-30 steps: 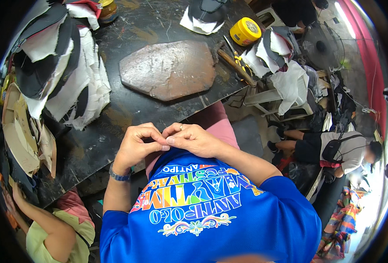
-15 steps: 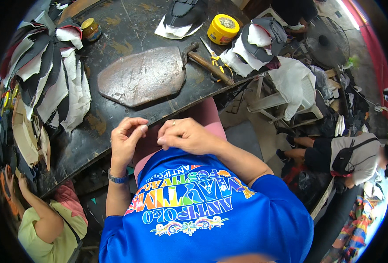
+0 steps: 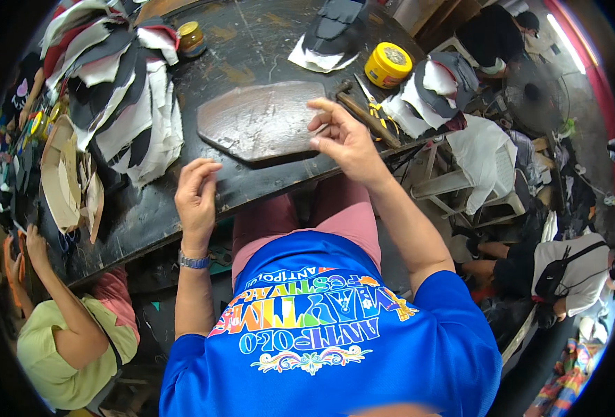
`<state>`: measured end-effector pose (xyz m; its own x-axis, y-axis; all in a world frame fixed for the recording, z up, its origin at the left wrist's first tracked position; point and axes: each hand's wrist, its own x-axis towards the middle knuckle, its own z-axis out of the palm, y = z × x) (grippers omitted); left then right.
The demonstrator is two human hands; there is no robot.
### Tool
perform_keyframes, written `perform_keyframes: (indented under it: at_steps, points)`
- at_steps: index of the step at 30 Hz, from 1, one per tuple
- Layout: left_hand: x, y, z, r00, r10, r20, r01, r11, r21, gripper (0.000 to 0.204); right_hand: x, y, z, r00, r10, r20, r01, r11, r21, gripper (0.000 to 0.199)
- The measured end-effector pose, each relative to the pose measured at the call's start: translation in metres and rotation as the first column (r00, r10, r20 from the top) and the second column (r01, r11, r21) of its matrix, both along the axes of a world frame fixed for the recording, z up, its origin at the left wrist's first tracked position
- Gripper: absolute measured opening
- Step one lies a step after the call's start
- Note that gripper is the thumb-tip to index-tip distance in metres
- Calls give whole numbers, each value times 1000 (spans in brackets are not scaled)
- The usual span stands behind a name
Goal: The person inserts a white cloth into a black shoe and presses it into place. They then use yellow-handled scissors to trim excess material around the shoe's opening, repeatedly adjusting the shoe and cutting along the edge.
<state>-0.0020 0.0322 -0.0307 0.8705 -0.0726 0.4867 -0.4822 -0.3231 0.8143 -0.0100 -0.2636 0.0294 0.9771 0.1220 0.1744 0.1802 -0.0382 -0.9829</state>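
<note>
My right hand (image 3: pixel 349 142) hovers at the right end of a flat, dark slab (image 3: pixel 259 121) with cut corners, its fingers apart and thumb spread. Nothing shows in it. Over the near table edge, left of the slab, my left hand (image 3: pixel 197 196) is raised with loosely bent fingers and appears to hold nothing. A hammer (image 3: pixel 366 118) lies just beyond my right hand, beside scissors with yellow and black handles (image 3: pixel 377 111). Whether my right fingertips touch the slab I cannot tell.
Layered black and white pieces (image 3: pixel 123 97) pile up at the left. Cardboard pieces (image 3: pixel 68 177) lie nearer. A yellow tub (image 3: pixel 388 64), a jar (image 3: pixel 191 38) and another stack (image 3: pixel 429 94) are on the dark table (image 3: pixel 248 191). A co-worker (image 3: pixel 71 340) sits left; a white stool (image 3: pixel 484 167) stands right.
My hands have moved apart from in front of my lap. The right went up and right to the slab; the left rose slightly. The whole view has shifted a little.
</note>
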Motion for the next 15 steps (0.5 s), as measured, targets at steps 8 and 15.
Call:
perform_keyframes:
  at_steps: [8,15]
  points:
    - [-4,-1,-18,940,-82,-331,-45,933,-358,12,117,-24,9,989,-150,-4,142,945,-293,34]
    - [-9,-4,-8,988,140,72,-155,948,279,30,232,-86,6,886,-433,163,462,801,-381,46]
